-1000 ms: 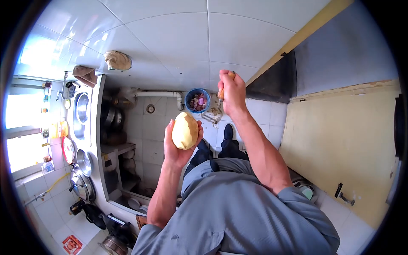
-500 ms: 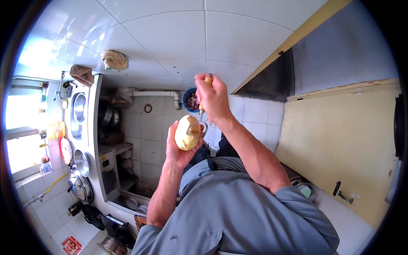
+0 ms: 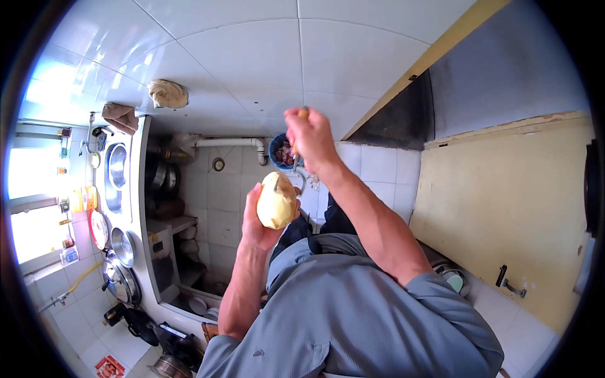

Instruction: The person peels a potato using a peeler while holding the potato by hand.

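Observation:
A large, pale yellow, mostly peeled potato (image 3: 276, 205) rests in my left hand (image 3: 257, 220), whose fingers wrap around its underside with the thumb along its left. A few brownish patches show near its top. Just above and to the right, my right hand (image 3: 311, 138) is closed around the wooden handle of a peeler (image 3: 295, 162). Its metal end points down toward the potato and stands a little apart from it; the blade's exact shape is hard to make out. Below my hands, a blue bin (image 3: 272, 146) on the floor holds reddish and pale scraps.
To the left runs a counter with a sink (image 3: 118, 166), a metal bowl (image 3: 122, 240) and a lidded pot (image 3: 121, 277). A white drainpipe (image 3: 230, 143) crosses near the wall. A yellowish door (image 3: 504, 220) stands at right. Cloths (image 3: 168, 94) hang on the tiled wall.
The potato has turned slightly in my left hand, showing a smoother side. My right hand and the peeler have shifted a little up and left, away from the potato.

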`<state>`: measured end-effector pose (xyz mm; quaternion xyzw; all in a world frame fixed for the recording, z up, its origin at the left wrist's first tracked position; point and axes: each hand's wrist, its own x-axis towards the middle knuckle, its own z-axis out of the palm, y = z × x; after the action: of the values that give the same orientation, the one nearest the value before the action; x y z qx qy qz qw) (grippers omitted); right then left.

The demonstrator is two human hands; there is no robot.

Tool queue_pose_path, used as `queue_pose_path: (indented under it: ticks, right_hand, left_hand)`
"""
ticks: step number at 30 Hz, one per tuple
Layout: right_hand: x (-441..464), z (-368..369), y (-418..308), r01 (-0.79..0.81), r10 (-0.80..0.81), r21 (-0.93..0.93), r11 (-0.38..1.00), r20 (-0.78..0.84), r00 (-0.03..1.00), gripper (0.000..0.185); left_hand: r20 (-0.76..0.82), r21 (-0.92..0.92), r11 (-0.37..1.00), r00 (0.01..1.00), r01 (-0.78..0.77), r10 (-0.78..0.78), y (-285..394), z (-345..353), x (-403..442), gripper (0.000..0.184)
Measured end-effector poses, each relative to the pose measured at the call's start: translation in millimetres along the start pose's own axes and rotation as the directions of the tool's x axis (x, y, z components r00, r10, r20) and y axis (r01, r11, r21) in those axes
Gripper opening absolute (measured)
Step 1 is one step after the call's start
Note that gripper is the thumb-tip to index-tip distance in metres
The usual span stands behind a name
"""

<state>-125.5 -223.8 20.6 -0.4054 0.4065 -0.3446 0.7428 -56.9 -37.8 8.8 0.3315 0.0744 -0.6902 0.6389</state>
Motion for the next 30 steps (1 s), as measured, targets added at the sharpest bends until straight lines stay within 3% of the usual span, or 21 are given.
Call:
queue_pose_path:
  ticks: [2,4,7,12,14,17,20,24,30]
  right_hand:
    - [37,-24,17,0.102,-0.106,-0.033,0.994,-0.144,0.984,0.017]
    - [43,-39,3,0.038,-0.05,-0.071,0.997,-0.168,0.985,0.017]
    - [23,-31,-9,0.079,-0.086,-0.054,0.995,-0.145,0.986,0.016]
    - [-16,8,-17,0.048,-0.051,0.03,0.998,0.118,0.992,0.016]
    - [-4,5,-12,0.031,-0.034,0.019,0.999,0.133,0.991,0.015]
    - [41,-20,10,0.072,-0.084,-0.105,0.992,-0.117,0.99,0.016]
    - [41,-34,-3,0.075,-0.091,-0.093,0.993,-0.182,0.979,0.014]
    - [12,-14,-10,0.075,-0.076,0.078,0.994,0.004,0.997,0.016]
    - [1,7,-12,0.007,-0.005,-0.027,1.0,0.084,0.996,0.018]
  left_hand:
    - [0.012,0.058,0.998,1.0,-0.022,0.022,3,4,-5,0.057]
    - [0.079,0.115,0.992,0.996,-0.052,0.043,5,9,-12,0.057]
    - [0.015,0.122,0.989,0.997,-0.08,0.078,5,9,-10,0.059]
    - [0.034,0.139,0.987,0.996,-0.084,0.08,7,4,-3,0.061]
    - [0.042,0.183,0.981,0.997,-0.071,0.064,7,3,-4,0.061]
    - [0.081,0.246,0.965,0.994,-0.09,0.072,9,-2,-6,0.061]
    - [0.097,0.242,0.962,0.989,-0.129,0.109,8,2,-9,0.06]
    - [0.03,0.171,0.977,0.991,-0.131,0.128,8,9,-6,0.058]
    - [-0.002,0.309,0.946,0.995,-0.095,0.101,9,0,2,0.061]
